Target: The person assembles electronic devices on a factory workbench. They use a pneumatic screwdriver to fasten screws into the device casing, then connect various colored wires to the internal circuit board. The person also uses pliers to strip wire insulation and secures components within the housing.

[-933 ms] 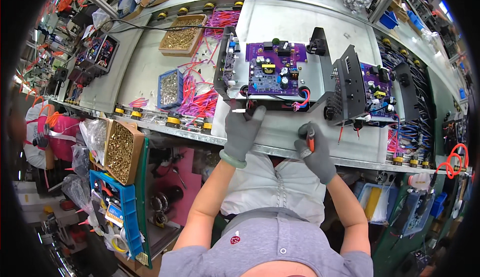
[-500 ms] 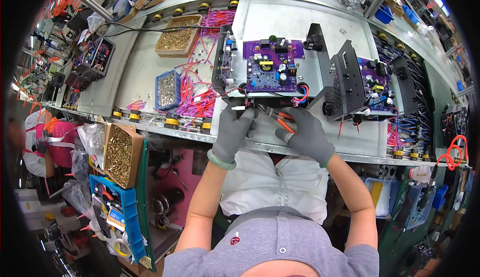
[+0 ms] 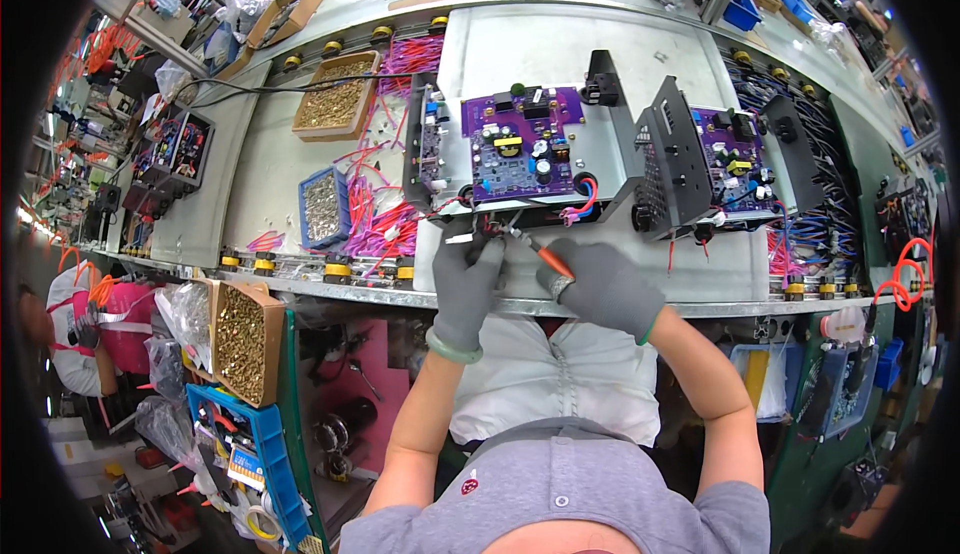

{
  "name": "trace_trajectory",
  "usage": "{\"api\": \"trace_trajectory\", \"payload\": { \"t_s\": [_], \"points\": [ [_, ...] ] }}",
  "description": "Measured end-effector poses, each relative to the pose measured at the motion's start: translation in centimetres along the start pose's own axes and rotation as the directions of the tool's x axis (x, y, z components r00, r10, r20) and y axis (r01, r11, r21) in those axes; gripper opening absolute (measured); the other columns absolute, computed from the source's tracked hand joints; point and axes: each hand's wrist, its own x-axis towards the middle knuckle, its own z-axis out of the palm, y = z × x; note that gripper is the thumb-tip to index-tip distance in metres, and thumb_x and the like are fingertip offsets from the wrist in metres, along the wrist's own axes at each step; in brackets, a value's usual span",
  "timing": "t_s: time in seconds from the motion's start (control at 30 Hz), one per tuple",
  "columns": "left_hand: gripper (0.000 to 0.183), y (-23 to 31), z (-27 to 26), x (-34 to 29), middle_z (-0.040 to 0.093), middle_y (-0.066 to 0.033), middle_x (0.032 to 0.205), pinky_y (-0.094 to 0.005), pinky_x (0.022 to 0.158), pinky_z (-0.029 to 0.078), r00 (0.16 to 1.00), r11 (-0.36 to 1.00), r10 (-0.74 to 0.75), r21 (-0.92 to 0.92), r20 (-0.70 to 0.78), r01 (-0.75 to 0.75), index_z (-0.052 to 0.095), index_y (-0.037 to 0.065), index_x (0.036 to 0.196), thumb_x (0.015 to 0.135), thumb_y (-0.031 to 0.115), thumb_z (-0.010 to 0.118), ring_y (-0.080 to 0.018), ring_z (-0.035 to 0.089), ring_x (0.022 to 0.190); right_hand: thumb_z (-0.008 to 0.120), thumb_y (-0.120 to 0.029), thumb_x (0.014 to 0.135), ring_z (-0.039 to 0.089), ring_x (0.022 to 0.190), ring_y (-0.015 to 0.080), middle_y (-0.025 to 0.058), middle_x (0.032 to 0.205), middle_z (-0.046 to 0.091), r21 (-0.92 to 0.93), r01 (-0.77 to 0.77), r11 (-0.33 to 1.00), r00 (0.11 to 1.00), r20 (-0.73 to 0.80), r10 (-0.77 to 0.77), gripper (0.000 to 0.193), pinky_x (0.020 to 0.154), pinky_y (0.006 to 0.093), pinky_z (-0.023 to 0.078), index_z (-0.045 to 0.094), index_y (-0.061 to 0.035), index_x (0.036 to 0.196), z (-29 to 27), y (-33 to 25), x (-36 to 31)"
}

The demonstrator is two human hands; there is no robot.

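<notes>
An electronics chassis (image 3: 617,174) of dark bent metal, with a purple circuit board (image 3: 525,144) inside, stands on the bench before me. At its front edge my left hand (image 3: 466,289), in a grey glove, pinches thin wires (image 3: 488,224); a small white piece (image 3: 459,239) sticks out beside its fingers. My right hand (image 3: 605,289), gloved too, is closed round the orange handles of pliers (image 3: 548,257). Their metal jaws point up-left and reach the wires by my left fingertips; whether they grip is too small to tell. Red and blue leads (image 3: 586,204) curl at the chassis's front right.
A second chassis (image 3: 672,159) stands close on the right, with bundled dark cables (image 3: 800,169) beyond it. To the left are a box of brass-coloured parts (image 3: 336,96), a blue bin (image 3: 324,208) and scattered pink wires (image 3: 385,216). The bench's metal edge (image 3: 560,308) runs before me.
The pliers' handles, spread apart earlier, are now squeezed together in my right hand. My left hand stays pinched at the wires. The whole view has shifted slightly.
</notes>
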Motion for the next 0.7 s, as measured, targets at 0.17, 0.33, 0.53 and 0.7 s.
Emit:
{"api": "trace_trajectory", "payload": {
  "t_s": [0.17,0.33,0.53,0.7],
  "points": [
    [0.035,-2.6,0.8,-1.2,0.06,-0.0022,0.087,-0.0225,0.059,0.046,0.976,0.866,-0.076,-0.472,0.203,0.165,0.052,0.001,0.124,0.093,0.015,0.052,-0.0083,0.056,0.074,0.057,-0.044,0.096,0.063,0.07,0.0163,0.0043,0.086,0.063,0.919,-0.388,0.065,0.921,0.385,0.058,0.042,0.063,0.0327,0.052,0.063,-0.005,0.11,4.4,-1.1,-2.0],
    [0.022,-3.6,-0.5,0.9,0.058,0.0006,0.082,-0.0239,0.056,0.043,0.931,0.915,-0.089,-0.339,0.355,0.217,0.057,0.007,0.112,0.098,0.021,0.047,-0.0078,0.052,0.064,0.057,-0.038,0.096,0.059,0.066,0.0162,0.0042,0.083,0.062,0.856,-0.389,-0.34,0.912,0.41,-0.009,0.032,0.061,0.0328,0.051,0.06,-0.01,0.11,6.6,-2.2,-1.6],
    [0.025,-3.4,1.2,1.1,0.052,-0.0013,0.081,-0.0198,0.047,0.033,0.857,0.958,-0.099,-0.184,0.505,0.219,0.057,0.005,0.107,0.102,0.027,0.047,-0.0054,0.042,0.059,0.064,-0.036,0.092,0.063,0.073,0.0225,0.0098,0.083,0.063,0.753,-0.134,0.645,0.974,-0.021,0.226,0.035,0.066,0.0356,0.05,0.061,-0.0048,0.106,4.1,2.3,-7.6],
    [0.026,-1.3,4.6,0.0,0.051,-0.0006,0.074,-0.0206,0.044,0.028,0.754,0.886,-0.184,-0.225,0.631,0.404,0.058,0.003,0.111,0.1,0.025,0.049,-0.0051,0.038,0.051,0.065,-0.036,0.094,0.06,0.081,0.0108,0.0062,0.092,0.064,0.848,-0.302,0.436,0.834,0.014,0.551,0.042,0.072,0.0273,0.049,0.061,-0.0015,0.117,0.4,9.0,-14.5]
  ]
}}
